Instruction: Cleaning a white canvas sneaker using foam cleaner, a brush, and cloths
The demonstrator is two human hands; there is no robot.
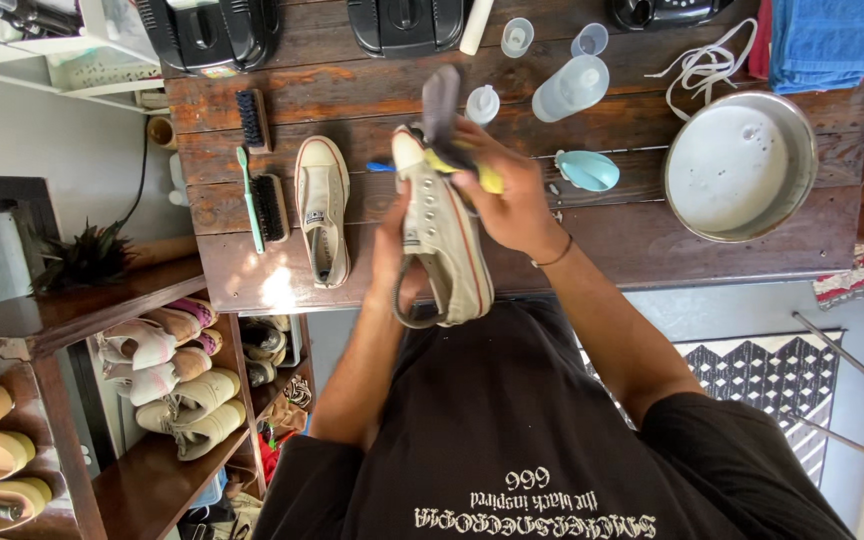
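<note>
From my remote seat: above a dark plank table (pixel 652 250), my left hand (pixel 392 250) closes under a cream sneaker (pixel 442 240), gripping its sole side, heel toward my chest. My right hand (pixel 512 200) lies on top of the shoe, fingers pinched around a yellow cloth (pixel 482 175) pressed near the toe; something grey (pixel 440 100) sticks up just above it, and I cannot tell what it is. A bit of blue handle (pixel 380 167) peeks out beside the toe, the rest hidden behind the shoe.

The second sneaker (pixel 323 208) lies flat on the table just left of the held one, a small oblong tag visible inside it. Left of that sit a green-handled brush (pixel 262 200) and a smaller dark brush (pixel 252 118). To the right: a teal oval brush (pixel 588 171), a frosted bottle (pixel 570 88), white laces (pixel 702 60) and a metal bowl (pixel 742 165) of cloudy water. Blue towels (pixel 827 40) and black cases (pixel 210 32) are cut off at the top edge. Shelves of shoes (pixel 167 380) stand lower left.
</note>
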